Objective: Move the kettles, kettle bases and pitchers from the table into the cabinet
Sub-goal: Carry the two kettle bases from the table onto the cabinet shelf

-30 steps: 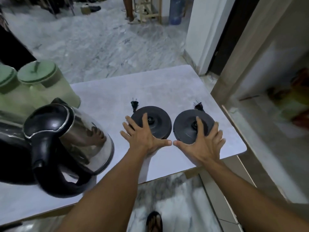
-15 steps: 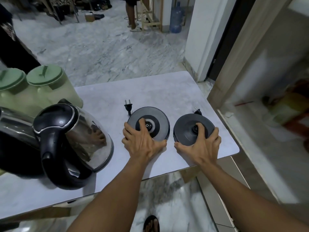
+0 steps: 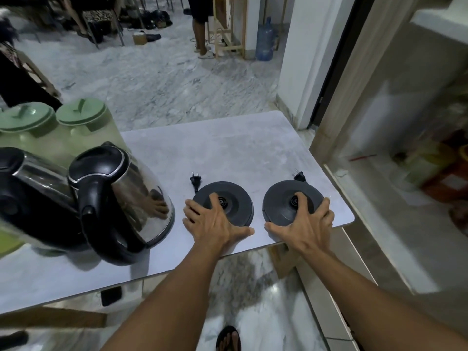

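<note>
Two round black kettle bases lie on the grey table (image 3: 228,148) near its front right corner. My left hand (image 3: 215,224) is curled over the near rim of the left kettle base (image 3: 234,201). My right hand (image 3: 307,224) grips the right kettle base (image 3: 281,202), fingers spread over its top and edge. A black plug (image 3: 195,179) pokes out behind the left base, another plug (image 3: 299,176) behind the right one. A steel kettle (image 3: 121,196) with a black handle stands at the left, a second kettle (image 3: 22,183) beside it. Two green-lidded pitchers (image 3: 78,117) stand behind them.
The open cabinet (image 3: 379,188) is at the right, its pale shelf level with the table and blurred coloured items deep inside. A person's legs stand on the marble floor (image 3: 164,79) far behind, near a water bottle (image 3: 264,39). My sandalled foot shows below the table edge.
Both hands slid back from flat on the bases and closed around their near rims. The view tilted up, showing more of the room beyond.
</note>
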The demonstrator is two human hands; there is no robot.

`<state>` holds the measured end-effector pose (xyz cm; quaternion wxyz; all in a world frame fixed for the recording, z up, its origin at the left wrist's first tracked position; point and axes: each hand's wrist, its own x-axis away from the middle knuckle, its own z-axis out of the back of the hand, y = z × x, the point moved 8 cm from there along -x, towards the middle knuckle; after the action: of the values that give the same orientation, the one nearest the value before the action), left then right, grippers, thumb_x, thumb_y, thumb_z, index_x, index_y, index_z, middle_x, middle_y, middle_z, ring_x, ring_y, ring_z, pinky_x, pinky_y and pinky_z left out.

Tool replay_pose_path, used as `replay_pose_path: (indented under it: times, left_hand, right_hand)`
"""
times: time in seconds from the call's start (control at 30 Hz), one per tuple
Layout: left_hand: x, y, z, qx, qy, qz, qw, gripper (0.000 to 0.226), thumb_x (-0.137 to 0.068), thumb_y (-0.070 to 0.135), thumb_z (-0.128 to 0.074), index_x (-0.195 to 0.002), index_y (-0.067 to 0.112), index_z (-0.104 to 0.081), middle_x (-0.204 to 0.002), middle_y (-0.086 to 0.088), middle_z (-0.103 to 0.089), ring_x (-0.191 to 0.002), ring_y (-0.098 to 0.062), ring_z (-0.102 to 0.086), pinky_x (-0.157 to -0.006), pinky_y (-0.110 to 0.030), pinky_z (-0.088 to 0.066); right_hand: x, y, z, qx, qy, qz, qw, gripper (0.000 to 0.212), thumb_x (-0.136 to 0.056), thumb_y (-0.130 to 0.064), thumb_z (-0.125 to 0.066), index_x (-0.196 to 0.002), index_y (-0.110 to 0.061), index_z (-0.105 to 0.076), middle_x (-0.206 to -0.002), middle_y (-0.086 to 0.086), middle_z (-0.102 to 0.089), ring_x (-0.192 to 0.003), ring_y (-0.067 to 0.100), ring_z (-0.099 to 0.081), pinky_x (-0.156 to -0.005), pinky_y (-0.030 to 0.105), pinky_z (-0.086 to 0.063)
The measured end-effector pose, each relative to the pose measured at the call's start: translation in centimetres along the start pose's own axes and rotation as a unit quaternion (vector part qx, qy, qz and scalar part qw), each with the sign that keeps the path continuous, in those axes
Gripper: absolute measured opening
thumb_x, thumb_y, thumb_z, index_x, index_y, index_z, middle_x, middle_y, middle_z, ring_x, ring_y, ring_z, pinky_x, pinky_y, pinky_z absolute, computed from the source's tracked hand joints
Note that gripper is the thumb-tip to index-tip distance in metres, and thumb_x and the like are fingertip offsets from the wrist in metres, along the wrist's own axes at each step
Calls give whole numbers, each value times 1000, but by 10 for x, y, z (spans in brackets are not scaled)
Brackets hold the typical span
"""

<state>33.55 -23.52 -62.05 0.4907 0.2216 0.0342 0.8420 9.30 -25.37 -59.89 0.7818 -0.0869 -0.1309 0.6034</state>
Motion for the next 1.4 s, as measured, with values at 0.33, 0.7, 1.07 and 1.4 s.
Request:
replay_pose_path:
  times: [0.33,0.7,1.07,1.4]
  left_hand:
    - [22,0,18,19,73,12,997,103,-38,61,-69,-123,24,-24,-124,-20,-30,-107,-38,-38,-84,-47,-40]
    - [41,1,-14,-30,4,-12,999,130,-28,78,-72,-128,26,-8,-150,-33,-11,-135,-52,-20,-104,-58,-32]
    - [73,8,52,-24,73,-31,997,111,-34,72,-69,-120,23,-19,-139,-26,-23,-118,-43,-33,-90,-53,-41]
    - [130,99,208,-24,138,-192,971,127,-39,68,-76,-139,23,-14,-149,-30,-11,-129,-49,-27,-99,-55,-38]
  right_hand:
    - [14,-8,12,-5,4,19,1000,112,-49,-77,-66,-145,-37,-23,-155,23,0,-133,46,-20,-110,50,-30]
    - [31,15,9,9,7,9,1000,111,-49,-80,-66,-143,-38,-24,-155,24,-1,-132,48,-23,-110,51,-30]
    - [48,-3,57,-20,35,25,999,107,-48,-75,-67,-140,-39,-26,-154,23,-2,-128,45,-23,-106,48,-31]
    - [93,-3,244,-70,200,-51,976,107,-50,-70,-74,-141,-41,-24,-159,22,4,-138,49,-12,-104,56,-38]
